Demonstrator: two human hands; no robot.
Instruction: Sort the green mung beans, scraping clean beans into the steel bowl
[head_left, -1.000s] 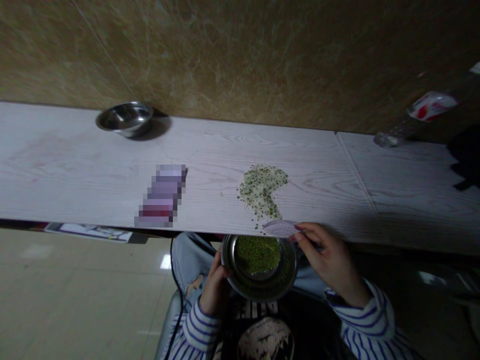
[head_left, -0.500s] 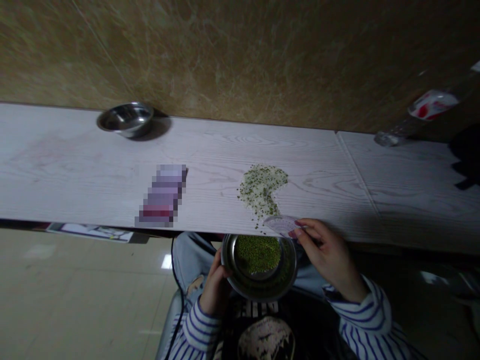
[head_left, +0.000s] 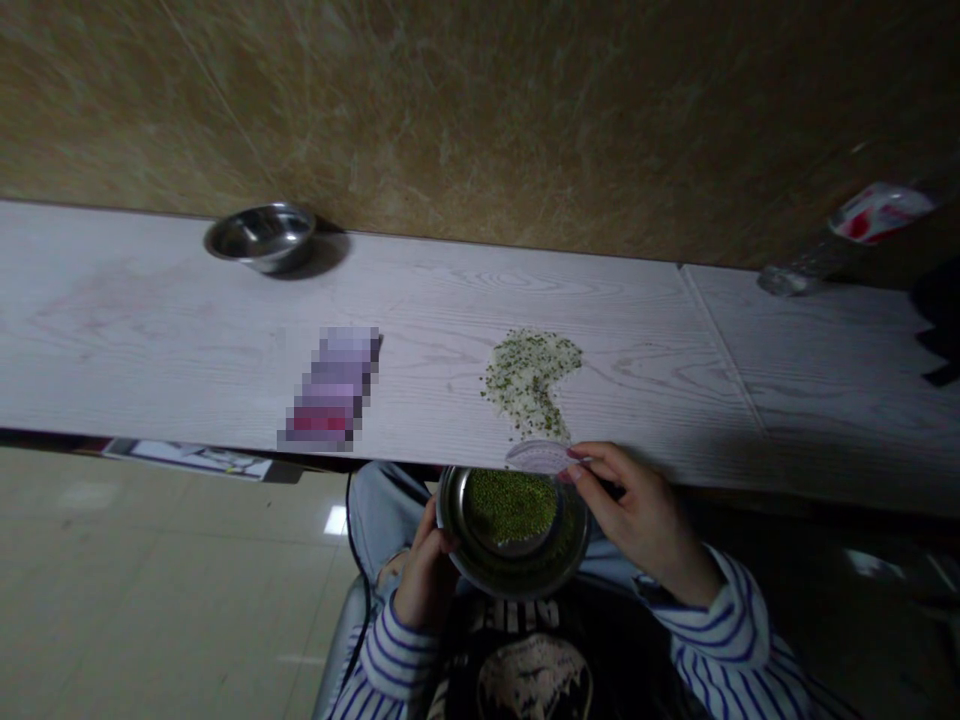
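Note:
My left hand (head_left: 429,572) grips the left rim of a steel bowl (head_left: 517,582), held just below the table's front edge. Inside the bowl lie many green mung beans (head_left: 511,508). Between thumb and fingers, my right hand (head_left: 626,510) pinches a thin, clear half-round plastic protractor (head_left: 537,456). The protractor lies at the table edge above the bowl, its curved side facing the pile. Just beyond it spreads a mixed pile of white rice and green beans (head_left: 531,375), with a notch on its right side.
A second steel bowl (head_left: 262,240) stands by the wall at the back left. A blurred-out, phone-shaped object (head_left: 336,385) lies left of the pile. At the back right stands a clear plastic bottle (head_left: 840,245) near a dark object (head_left: 937,320). An open drawer (head_left: 202,460) shows under the table.
My right hand has moved left with the protractor along the table edge, over the bowl's back rim. The stray beans near the edge are fewer. The view has shifted slightly.

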